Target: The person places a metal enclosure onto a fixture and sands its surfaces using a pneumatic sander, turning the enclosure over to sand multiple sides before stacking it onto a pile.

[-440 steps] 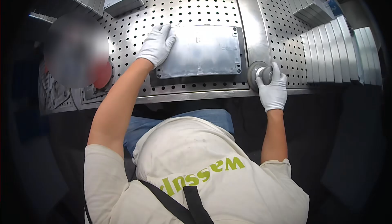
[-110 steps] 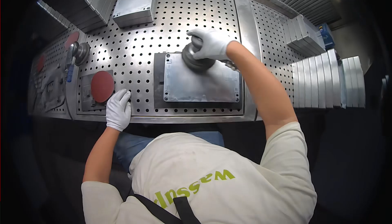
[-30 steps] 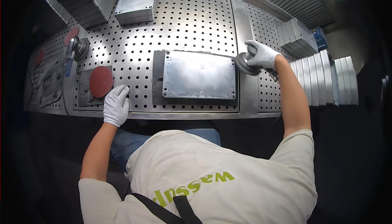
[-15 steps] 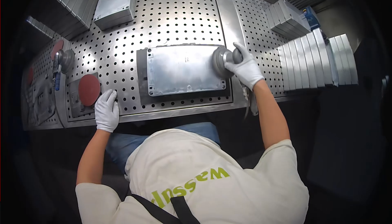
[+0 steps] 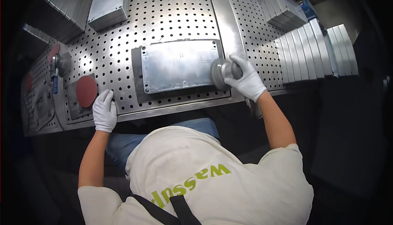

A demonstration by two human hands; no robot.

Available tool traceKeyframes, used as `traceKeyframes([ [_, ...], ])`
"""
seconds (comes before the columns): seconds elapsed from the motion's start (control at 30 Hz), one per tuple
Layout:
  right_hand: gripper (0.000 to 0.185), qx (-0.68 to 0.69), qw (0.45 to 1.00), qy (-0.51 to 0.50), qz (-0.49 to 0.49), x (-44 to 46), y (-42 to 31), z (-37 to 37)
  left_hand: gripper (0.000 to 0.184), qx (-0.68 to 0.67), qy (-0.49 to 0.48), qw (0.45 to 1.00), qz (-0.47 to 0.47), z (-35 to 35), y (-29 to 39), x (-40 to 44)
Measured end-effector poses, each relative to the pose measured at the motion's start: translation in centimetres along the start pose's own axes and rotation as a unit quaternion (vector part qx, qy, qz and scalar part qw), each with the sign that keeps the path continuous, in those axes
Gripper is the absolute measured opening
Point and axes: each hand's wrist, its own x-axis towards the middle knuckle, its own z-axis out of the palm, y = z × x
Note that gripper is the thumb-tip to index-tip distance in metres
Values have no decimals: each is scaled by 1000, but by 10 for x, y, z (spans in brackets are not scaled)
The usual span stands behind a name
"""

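My right hand (image 5: pixel 248 81), in a white glove, is wrapped round a grey orbital sander (image 5: pixel 221 72). Its pad is at the lower right edge of a flat rectangular metal panel (image 5: pixel 180 66), which lies on a dark mat (image 5: pixel 136 67). Holes show near the panel's corners. Also gloved, my left hand (image 5: pixel 105 112) rests on the front of the perforated metal table with fingers stretched out and nothing in them. Just left of its fingertips, a round red sanding disc (image 5: pixel 86 92) lies on a grey plate (image 5: pixel 75 109).
A second sander (image 5: pixel 62 64) with a blue-handled fitting lies at the left. Upright metal panels (image 5: pixel 303 55) stand in a row at the right, with more panels (image 5: pixel 67 10) at the back left. A stacked metal box (image 5: pixel 108 4) sits at the back. The perforated table (image 5: pixel 176 16) has a front rim.
My right hand has brought the sander toward me along the panel's right edge, to its lower corner. My left hand stays in place beside the red disc. The view has shifted slightly.
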Motion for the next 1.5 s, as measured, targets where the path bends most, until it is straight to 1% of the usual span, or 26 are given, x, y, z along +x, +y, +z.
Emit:
traceKeyframes([
  [0.03,84,-2,997,-36,72,-20,-8,0,40,2,1,1000,1,0,0,0],
  [0.1,83,1,995,-38,95,-37,-15,4,40,2,-6,1000,-3,0,-1,1],
  [0.13,83,12,996,-22,86,-33,-16,5,40,3,-7,1000,-3,0,-1,2],
  [0.2,83,35,997,13,67,-6,-15,5,40,-2,-13,1000,-8,-2,1,3],
  [0.23,82,9,996,4,91,14,-19,-2,39,-3,-15,1000,-11,-3,2,3],
  [0.3,83,7,991,5,134,56,-13,-6,39,-4,-11,1000,-6,-4,5,3],
  [0.37,85,167,976,5,140,96,9,-6,40,-8,-2,1000,-1,-3,4,5],
  [0.43,85,165,982,50,72,125,16,-1,40,-11,4,1000,-2,-5,7,8],
  [0.47,86,185,977,36,98,127,14,-5,40,-11,8,1000,-2,-3,7,7],
  [0.5,87,209,973,16,100,128,14,-6,39,-12,10,1000,-3,-2,7,5],
  [0.57,87,176,982,2,70,115,15,-8,39,-8,11,1000,-2,-1,7,4],
  [0.6,87,148,985,-14,85,102,12,-11,39,-8,12,1000,-2,-1,6,5],
  [0.63,85,141,987,9,78,83,19,-5,39,-6,15,1000,0,0,5,5],
  [0.7,86,155,977,-17,143,40,15,-4,40,-4,18,1000,2,2,3,3],
  [0.77,84,134,990,19,43,-13,27,9,40,-5,21,1000,14,3,1,5],
  [0.83,85,61,997,-14,47,-51,14,3,40,-7,19,1000,9,1,3,3],
  [0.93,84,10,998,-2,69,-75,-22,-5,40,-5,10,1000,0,1,2,3],
  [1.03,78,-71,989,117,58,-77,-45,19,40,3,9,1000,-5,1,3,2],
  [1.07,75,-129,980,141,51,-74,-55,30,39,8,24,1000,5,2,2,1],
  [1.1,71,-156,978,127,60,-69,-63,41,38,4,21,1000,3,2,3,0],
  [1.17,70,-143,980,128,44,-64,-81,68,37,-3,20,1000,-4,-1,4,3],
  [1.3,67,-167,984,42,-45,-54,-142,108,36,-21,40,999,10,-2,3,2],
  [1.37,65,-182,974,44,-128,-40,-169,132,37,-18,41,999,12,0,0,2],
  [1.4,63,-222,961,41,-159,-32,-179,145,37,-21,44,999,15,1,-1,0],
  [1.43,60,-231,951,66,-196,-22,-189,159,37,-23,49,998,19,1,-2,-1],
  [1.5,55,-224,950,70,-206,-7,-216,175,36,-22,43,999,13,1,-4,-4],
])
